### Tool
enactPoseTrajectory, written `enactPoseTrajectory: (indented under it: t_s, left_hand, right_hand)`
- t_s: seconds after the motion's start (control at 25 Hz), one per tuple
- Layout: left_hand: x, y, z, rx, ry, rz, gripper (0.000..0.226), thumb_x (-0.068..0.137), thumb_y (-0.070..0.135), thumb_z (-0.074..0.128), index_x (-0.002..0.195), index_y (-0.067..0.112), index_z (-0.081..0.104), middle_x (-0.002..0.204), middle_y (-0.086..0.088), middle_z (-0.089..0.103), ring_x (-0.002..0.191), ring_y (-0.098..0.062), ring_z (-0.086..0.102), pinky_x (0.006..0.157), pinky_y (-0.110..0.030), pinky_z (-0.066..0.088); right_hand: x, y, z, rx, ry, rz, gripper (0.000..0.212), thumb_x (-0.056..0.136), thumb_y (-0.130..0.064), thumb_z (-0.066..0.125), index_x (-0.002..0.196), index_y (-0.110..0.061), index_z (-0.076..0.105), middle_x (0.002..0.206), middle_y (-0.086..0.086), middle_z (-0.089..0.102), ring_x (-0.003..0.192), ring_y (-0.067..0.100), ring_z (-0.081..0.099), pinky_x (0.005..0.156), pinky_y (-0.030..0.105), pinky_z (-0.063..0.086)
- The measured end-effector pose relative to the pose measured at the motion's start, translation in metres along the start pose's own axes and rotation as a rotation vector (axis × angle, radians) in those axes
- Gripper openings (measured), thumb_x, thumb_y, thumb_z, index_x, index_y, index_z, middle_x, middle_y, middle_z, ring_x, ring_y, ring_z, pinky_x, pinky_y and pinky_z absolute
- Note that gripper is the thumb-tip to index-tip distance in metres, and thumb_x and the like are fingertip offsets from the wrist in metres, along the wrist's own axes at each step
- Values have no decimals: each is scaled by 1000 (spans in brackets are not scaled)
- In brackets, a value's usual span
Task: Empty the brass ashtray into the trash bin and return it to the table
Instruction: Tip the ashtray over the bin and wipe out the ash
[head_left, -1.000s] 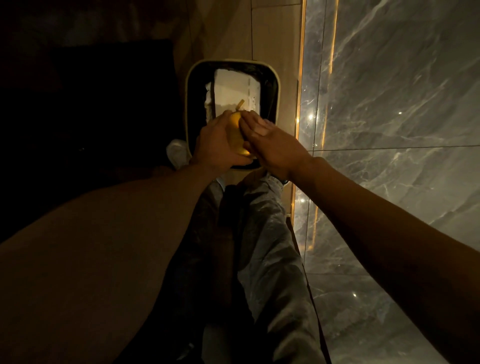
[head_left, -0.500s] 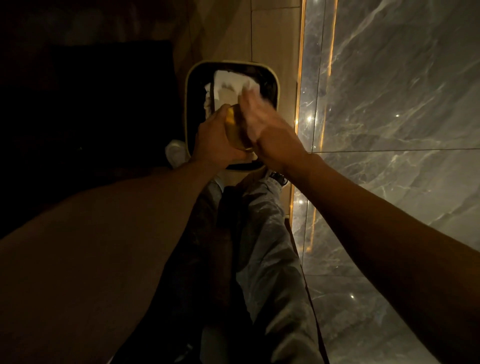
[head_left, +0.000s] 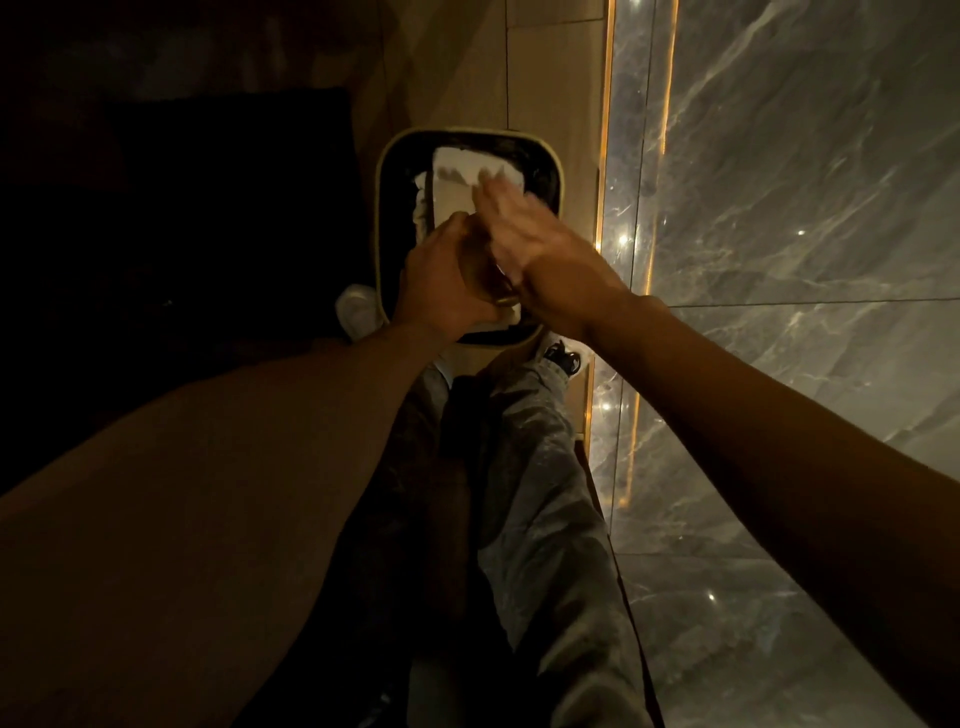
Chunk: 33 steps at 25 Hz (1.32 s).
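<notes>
Left hand (head_left: 447, 283) grips tipped ashtray (head_left: 480, 270) over bin (head_left: 387, 156); right hand (head_left: 540, 260), flat and empty, has shifted toward 12 o'clock, blurred — tapping residue out.

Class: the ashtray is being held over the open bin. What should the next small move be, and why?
Probably one more tap, then turn it upright. The left hand grips the brass ashtray tipped on edge over the trash bin; the right hand lies flat against it, fingers blurred. Its inside is hidden, so any residue cannot be ruled out.
</notes>
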<state>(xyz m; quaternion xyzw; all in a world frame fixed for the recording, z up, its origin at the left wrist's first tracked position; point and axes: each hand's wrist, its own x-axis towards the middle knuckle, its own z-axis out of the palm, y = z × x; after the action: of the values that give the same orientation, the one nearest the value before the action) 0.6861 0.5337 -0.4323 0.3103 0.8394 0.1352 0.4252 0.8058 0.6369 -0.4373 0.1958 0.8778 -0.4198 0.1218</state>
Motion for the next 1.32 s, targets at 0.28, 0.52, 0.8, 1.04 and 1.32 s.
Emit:
enactPoseTrajectory:
  t_s: [0.28, 0.52, 0.8, 1.04, 1.32]
  left_hand:
    - [2, 10, 1, -36, 0, -10, 90, 53, 28, 93, 131, 13, 51, 129, -6, 63, 120, -23, 58, 83, -16, 37]
    - [10, 8, -3, 2, -2, 7, 97, 49, 30, 94, 133, 15, 50, 129, -7, 62, 118, -26, 58, 90, -25, 45]
    - [11, -1, -5, 68, -41, 24, 107, 44, 43, 92, 137, 17, 47, 133, -7, 60, 121, -28, 56, 98, -38, 48]
    - [20, 3, -5, 42, -34, 77, 108, 46, 35, 93, 140, 12, 46, 134, -10, 59, 121, -27, 57, 96, -27, 44]
    - [15, 1, -7, 48, -50, 72, 114, 47, 34, 94, 144, 11, 40, 140, -13, 52, 127, -30, 51, 104, -36, 42]
  right_hand:
    - [-2, -5, -7, -16, 25, 8, 54, 102, -22, 34, 148, 1, 20, 158, 22, 18, 149, 34, 13, 124, 42, 11]
    - [-7, -2, -1, -4, -66, -23, 58, 100, -30, 26, 149, 0, 20, 158, 23, 18, 148, 37, 14, 123, 45, 13]
    - [-6, 0, -4, 32, -57, 0, 55, 100, -25, 29, 149, -2, 21, 159, 21, 19, 148, 34, 18, 121, 46, 23]
    - [-9, -6, 10, 63, 36, 32, 54, 99, -25, 33, 148, -3, 26, 155, 22, 28, 144, 39, 25, 118, 52, 27]
    - [-10, 3, -9, 699, 103, 427, 50, 101, -12, 41, 148, -5, 26, 149, 7, 39, 136, 17, 37, 116, 26, 28]
